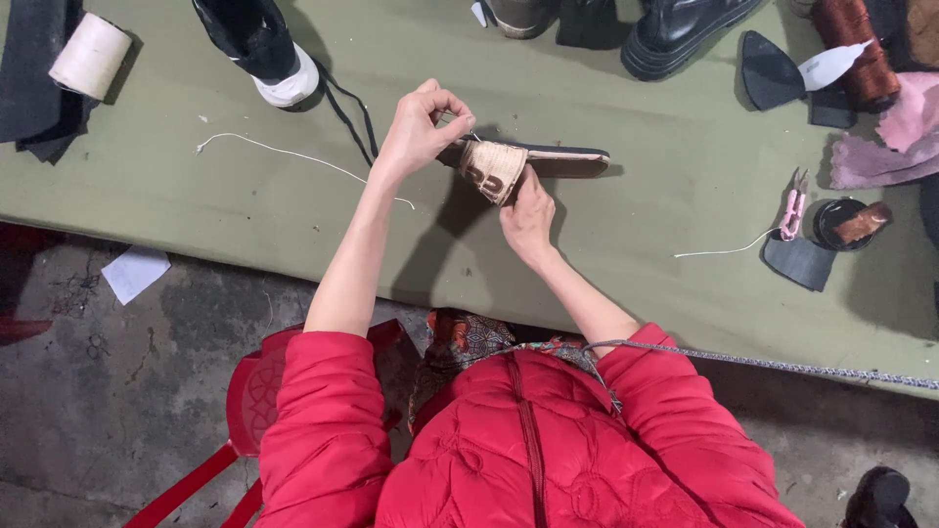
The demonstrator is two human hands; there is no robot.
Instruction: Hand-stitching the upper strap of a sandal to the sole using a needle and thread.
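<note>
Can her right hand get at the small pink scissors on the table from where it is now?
Probably yes. The pink scissors lie in the open on the green table, with bare cloth between them and the right hand. That hand would first have to release the sandal.

This is a shoemaking workshop. On the green surface [225, 196] a sandal [518, 164] lies in the middle, with a white thread spool [90, 56] far to its left, black shoes [685, 29] beyond it, and dark leather pieces [800, 262], pink snips [792, 210] and a brown thread spool [856, 49] to its right. Below the surface is a bare, stained concrete floor [108, 391].
</note>
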